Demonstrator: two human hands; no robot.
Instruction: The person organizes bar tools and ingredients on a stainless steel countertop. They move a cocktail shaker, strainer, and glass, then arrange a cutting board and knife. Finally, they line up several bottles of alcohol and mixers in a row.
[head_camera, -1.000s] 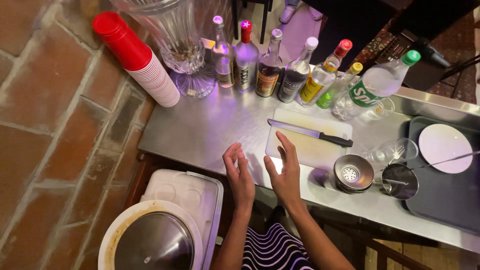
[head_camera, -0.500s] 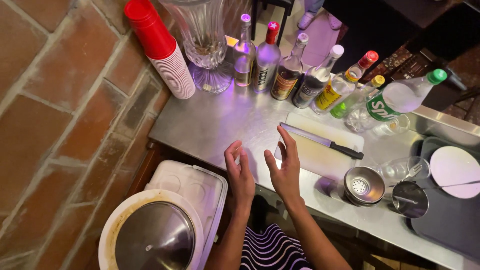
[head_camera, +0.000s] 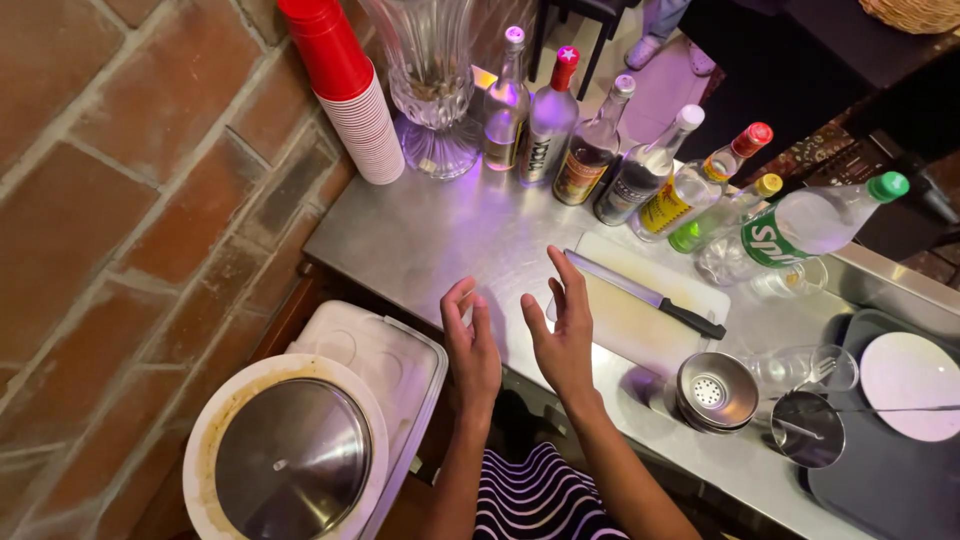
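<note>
1. Far left, low: a white bucket (head_camera: 205, 455) capped by a round metal lid (head_camera: 292, 460); it sits on a white cooler (head_camera: 385, 360) below the counter edge.
2. Upper left: a stack of red and white cups (head_camera: 350, 90) lying tilted against the brick wall; beside it a tall glass vase (head_camera: 432, 85) on the steel counter (head_camera: 420, 240).
3. Left hand (head_camera: 472, 345): raised over the counter's near edge, palm turned inward, fingers loosely spread and slightly curled; holds nothing.
4. Right hand (head_camera: 562, 335): just beside the left, palms facing, not touching; fingers extended and a little apart; empty; fingertips over the near end of the white cutting board (head_camera: 640, 325).
5. On the board: a black-handled knife (head_camera: 645, 295), lying diagonally, just right of the right hand.
6. Behind: a row of bottles (head_camera: 600, 150); the green-capped clear bottle (head_camera: 800, 230) lies tilted.
7. Right: a metal strainer cup (head_camera: 715, 390); a clear glass (head_camera: 815, 368); a white plate (head_camera: 905, 372) on a dark tray (head_camera: 870, 490).
</note>
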